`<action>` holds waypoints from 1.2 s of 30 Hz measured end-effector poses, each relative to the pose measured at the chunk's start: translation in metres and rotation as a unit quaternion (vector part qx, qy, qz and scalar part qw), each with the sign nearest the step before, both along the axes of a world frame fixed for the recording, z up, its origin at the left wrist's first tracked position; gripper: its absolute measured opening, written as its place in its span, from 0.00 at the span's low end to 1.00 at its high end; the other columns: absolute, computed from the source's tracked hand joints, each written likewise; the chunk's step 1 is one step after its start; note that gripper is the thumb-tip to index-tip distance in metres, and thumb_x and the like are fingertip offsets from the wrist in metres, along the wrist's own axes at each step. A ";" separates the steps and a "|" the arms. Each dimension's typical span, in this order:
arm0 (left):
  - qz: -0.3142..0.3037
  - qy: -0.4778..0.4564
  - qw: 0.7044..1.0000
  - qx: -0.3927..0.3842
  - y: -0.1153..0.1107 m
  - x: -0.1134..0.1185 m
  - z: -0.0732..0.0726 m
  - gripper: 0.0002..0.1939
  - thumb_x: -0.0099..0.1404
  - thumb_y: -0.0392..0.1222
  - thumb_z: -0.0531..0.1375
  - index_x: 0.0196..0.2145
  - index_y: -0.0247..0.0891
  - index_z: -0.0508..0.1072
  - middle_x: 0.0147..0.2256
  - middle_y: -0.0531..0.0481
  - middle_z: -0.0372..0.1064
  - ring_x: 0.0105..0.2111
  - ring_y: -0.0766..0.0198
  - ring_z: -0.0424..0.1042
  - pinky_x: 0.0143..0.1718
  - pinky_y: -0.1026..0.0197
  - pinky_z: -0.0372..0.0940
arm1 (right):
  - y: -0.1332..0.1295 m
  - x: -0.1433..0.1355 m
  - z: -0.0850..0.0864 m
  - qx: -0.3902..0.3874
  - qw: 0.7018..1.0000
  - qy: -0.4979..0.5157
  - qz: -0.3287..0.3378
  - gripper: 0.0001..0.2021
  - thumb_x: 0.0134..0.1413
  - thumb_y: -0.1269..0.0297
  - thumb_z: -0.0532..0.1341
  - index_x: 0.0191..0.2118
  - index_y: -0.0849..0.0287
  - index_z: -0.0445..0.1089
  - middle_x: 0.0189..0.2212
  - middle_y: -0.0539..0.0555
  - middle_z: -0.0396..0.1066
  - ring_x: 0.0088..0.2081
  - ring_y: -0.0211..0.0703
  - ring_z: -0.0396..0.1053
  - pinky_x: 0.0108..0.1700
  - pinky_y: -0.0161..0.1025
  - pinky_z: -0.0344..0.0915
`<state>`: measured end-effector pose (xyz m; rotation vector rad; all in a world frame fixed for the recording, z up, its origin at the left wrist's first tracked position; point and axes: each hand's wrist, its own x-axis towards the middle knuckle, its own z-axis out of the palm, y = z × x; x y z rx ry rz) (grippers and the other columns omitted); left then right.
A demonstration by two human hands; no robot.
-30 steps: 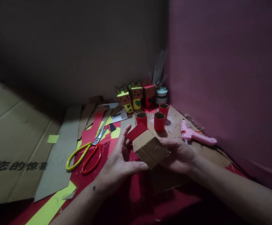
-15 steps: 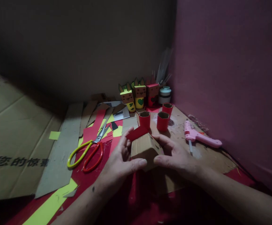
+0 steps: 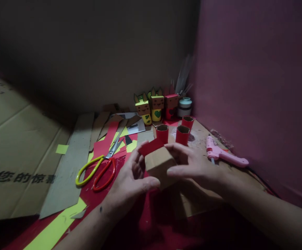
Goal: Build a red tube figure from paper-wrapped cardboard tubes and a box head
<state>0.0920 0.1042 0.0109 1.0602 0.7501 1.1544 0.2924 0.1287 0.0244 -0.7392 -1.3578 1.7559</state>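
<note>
A small cardboard box (image 3: 159,162) with a red paper face (image 3: 152,147) on its far side is between my two hands, above the red table surface. My left hand (image 3: 137,173) grips its left side, thumb at the near lower edge and fingers behind. On the right side, my right hand (image 3: 189,163) holds it with the thumb on the near face and fingers over the far edge. Just beyond are red tubes with open tops, one at the left (image 3: 162,133), one at the right (image 3: 182,134) and one farther back (image 3: 187,122).
Scissors (image 3: 109,156) lie left among paper and cardboard scraps. A pink glue gun (image 3: 225,154) rests at the right. Three decorated box-headed figures (image 3: 157,104) and a pale jar (image 3: 184,106) stand at the back. A large cardboard sheet (image 3: 15,156) is far left.
The box has turned in my hands, so its dotted face no longer shows. My right thumb and fingers have shifted left and up over it. The whole view has shifted slightly.
</note>
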 end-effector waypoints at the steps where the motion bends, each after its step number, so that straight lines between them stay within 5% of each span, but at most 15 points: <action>1: 0.015 -0.009 1.000 -0.003 0.001 -0.001 0.001 0.42 0.50 0.34 0.72 0.60 0.48 0.64 0.58 0.47 0.66 0.60 0.48 0.62 0.56 0.55 0.64 | 0.003 -0.002 0.000 -0.025 0.999 0.035 -0.005 0.23 0.44 0.67 0.72 0.49 0.57 0.71 0.45 0.55 0.75 0.45 0.47 0.74 0.45 0.42 0.69; 5: 0.109 -0.022 0.994 -0.008 0.005 -0.004 0.008 0.34 0.59 0.38 0.67 0.61 0.50 0.63 0.50 0.49 0.70 0.54 0.55 0.67 0.53 0.56 0.64 | 0.011 -0.007 -0.008 -0.125 0.978 0.168 -0.002 0.16 0.46 0.65 0.68 0.43 0.60 0.74 0.37 0.54 0.78 0.37 0.44 0.75 0.41 0.40 0.70; 10: 0.196 0.092 0.969 0.120 0.004 -0.009 0.009 0.17 0.63 0.39 0.64 0.50 0.52 0.75 0.37 0.54 0.68 0.40 0.65 0.67 0.48 0.62 0.62 | 0.009 -0.006 -0.019 -0.209 0.957 0.201 0.029 0.21 0.44 0.66 0.68 0.48 0.62 0.73 0.40 0.57 0.79 0.40 0.50 0.75 0.40 0.49 0.72; 15: 0.172 0.250 0.928 0.214 0.000 -0.008 0.001 0.14 0.67 0.41 0.61 0.49 0.55 0.76 0.36 0.54 0.68 0.38 0.64 0.68 0.46 0.60 0.63 | 0.008 -0.006 -0.024 -0.224 0.948 0.223 0.032 0.18 0.42 0.70 0.69 0.44 0.62 0.75 0.39 0.55 0.79 0.39 0.44 0.74 0.43 0.41 0.72; 20: 0.158 0.313 0.906 0.236 0.001 -0.009 -0.002 0.13 0.67 0.41 0.61 0.50 0.49 0.74 0.41 0.51 0.72 0.42 0.60 0.70 0.46 0.58 0.64 | 0.008 -0.007 -0.028 -0.214 0.950 0.224 0.039 0.15 0.47 0.69 0.68 0.44 0.62 0.75 0.36 0.55 0.78 0.38 0.44 0.74 0.44 0.41 0.71; 29: 0.126 0.259 0.938 0.194 0.002 -0.009 -0.005 0.11 0.65 0.42 0.62 0.46 0.49 0.76 0.40 0.50 0.71 0.41 0.57 0.70 0.47 0.54 0.66 | 0.007 -0.008 -0.028 -0.149 0.972 0.179 0.006 0.27 0.38 0.69 0.71 0.49 0.59 0.70 0.46 0.58 0.75 0.51 0.54 0.71 0.52 0.48 0.66; 36: 0.090 0.243 0.941 0.218 -0.003 -0.011 -0.008 0.25 0.68 0.42 0.60 0.60 0.60 0.64 0.54 0.49 0.66 0.53 0.53 0.66 0.57 0.49 0.59 | 0.010 -0.006 -0.025 -0.067 0.984 0.160 -0.041 0.30 0.33 0.73 0.73 0.49 0.56 0.70 0.49 0.58 0.72 0.55 0.55 0.67 0.58 0.50 0.62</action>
